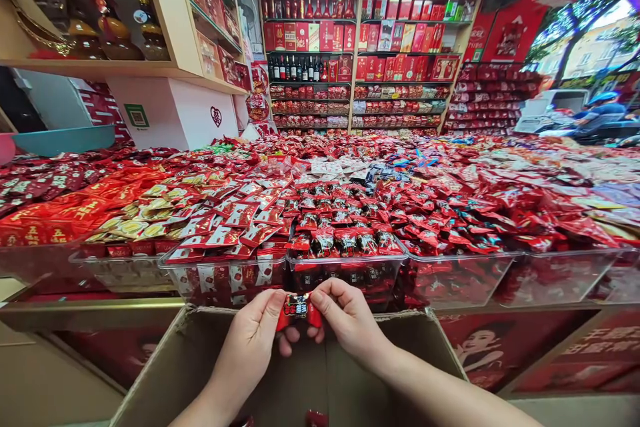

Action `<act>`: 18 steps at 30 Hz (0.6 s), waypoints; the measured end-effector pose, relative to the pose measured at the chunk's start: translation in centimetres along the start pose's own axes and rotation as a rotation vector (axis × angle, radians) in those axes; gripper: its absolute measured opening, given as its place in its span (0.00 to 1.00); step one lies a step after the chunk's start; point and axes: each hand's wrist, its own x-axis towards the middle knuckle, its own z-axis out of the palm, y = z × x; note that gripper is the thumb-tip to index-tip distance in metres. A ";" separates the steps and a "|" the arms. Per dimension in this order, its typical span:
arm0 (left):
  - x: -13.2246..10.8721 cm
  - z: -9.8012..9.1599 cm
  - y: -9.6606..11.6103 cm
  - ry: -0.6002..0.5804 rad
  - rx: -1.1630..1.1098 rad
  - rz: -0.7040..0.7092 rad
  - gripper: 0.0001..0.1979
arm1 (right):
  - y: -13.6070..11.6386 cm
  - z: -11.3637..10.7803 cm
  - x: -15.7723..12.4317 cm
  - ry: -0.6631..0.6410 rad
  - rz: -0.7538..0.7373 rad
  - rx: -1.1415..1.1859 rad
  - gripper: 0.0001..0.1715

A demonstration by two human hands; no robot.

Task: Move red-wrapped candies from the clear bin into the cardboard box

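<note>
I am holding one small red candy packet (299, 307) between both hands over an open cardboard box (170, 360).

At the far left, gold-and-red sweets are lying heaped in a clear tub (120, 273), and beside it flat red-and-white packets are filling a second tub (225, 278). My left hand (253, 340) is pinching the packet's left end between thumb and curled fingers. The packet is sitting just in front of the tubs, touching nothing else. My right hand (353, 320) is gripping its right end the same way, fingers closed. Behind it, dark red wrapped sweets are piling in a third tub (350, 273). Something red is lying in the box bottom, possibly another sweet (317, 417).
</note>
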 end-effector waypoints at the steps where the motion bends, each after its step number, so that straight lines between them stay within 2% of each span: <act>1: 0.1 -0.1 0.0 0.004 0.014 0.000 0.15 | 0.0 0.0 0.0 0.006 -0.004 0.001 0.17; 7: 0.0 -0.5 0.3 0.061 0.183 0.056 0.14 | -0.3 0.4 0.0 0.080 0.005 0.102 0.18; 12: 0.1 -1.6 0.4 0.135 0.260 0.143 0.17 | -0.7 0.6 -0.4 0.076 -0.005 0.115 0.16; 15: 0.9 -2.6 0.2 0.183 0.331 0.162 0.18 | -2.2 0.2 -0.5 0.088 -0.105 0.006 0.12; 18: 1.7 -2.9 -0.4 0.205 0.362 0.138 0.17 | -5.8 -1.4 0.7 0.101 -0.332 -0.221 0.08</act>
